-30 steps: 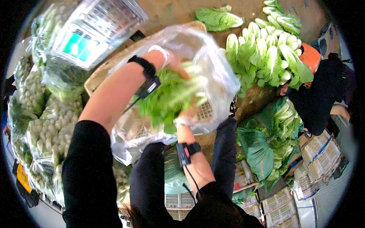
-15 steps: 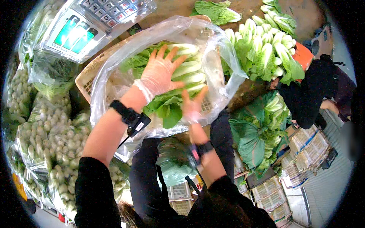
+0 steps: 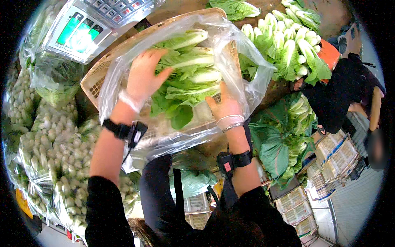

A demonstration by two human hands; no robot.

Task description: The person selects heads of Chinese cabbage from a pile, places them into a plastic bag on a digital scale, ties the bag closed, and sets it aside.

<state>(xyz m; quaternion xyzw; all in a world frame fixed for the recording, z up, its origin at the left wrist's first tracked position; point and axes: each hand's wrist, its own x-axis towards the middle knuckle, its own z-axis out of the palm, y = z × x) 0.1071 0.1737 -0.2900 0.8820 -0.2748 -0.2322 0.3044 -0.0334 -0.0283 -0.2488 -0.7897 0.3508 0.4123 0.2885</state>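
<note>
Several heads of leafy Chinese cabbage (image 3: 191, 76) lie side by side in a clear plastic bag (image 3: 253, 78), their pale stem ends to the right. The bag lines a tan plastic basket (image 3: 91, 84) and its mouth is spread wide. My left hand (image 3: 145, 76), in a thin see-through glove, rests at the leafy ends with fingers stretched and thumb apart. At the stem ends on the near right is my right hand (image 3: 226, 108), thumb and fingers apart around the corner of the row. Neither hand grips a head.
A lit scale display (image 3: 78, 35) stands at the upper left. Bagged pale vegetables (image 3: 53, 156) fill the left side. More cabbages (image 3: 284, 45) are piled at the upper right, beside another person (image 3: 337, 94). A green sack of greens (image 3: 275, 144) stands to the right.
My left hand has slid left off the middle of the cabbages to their leafy ends. My right hand has shifted right to the stem ends. The cabbages now show more fully.
</note>
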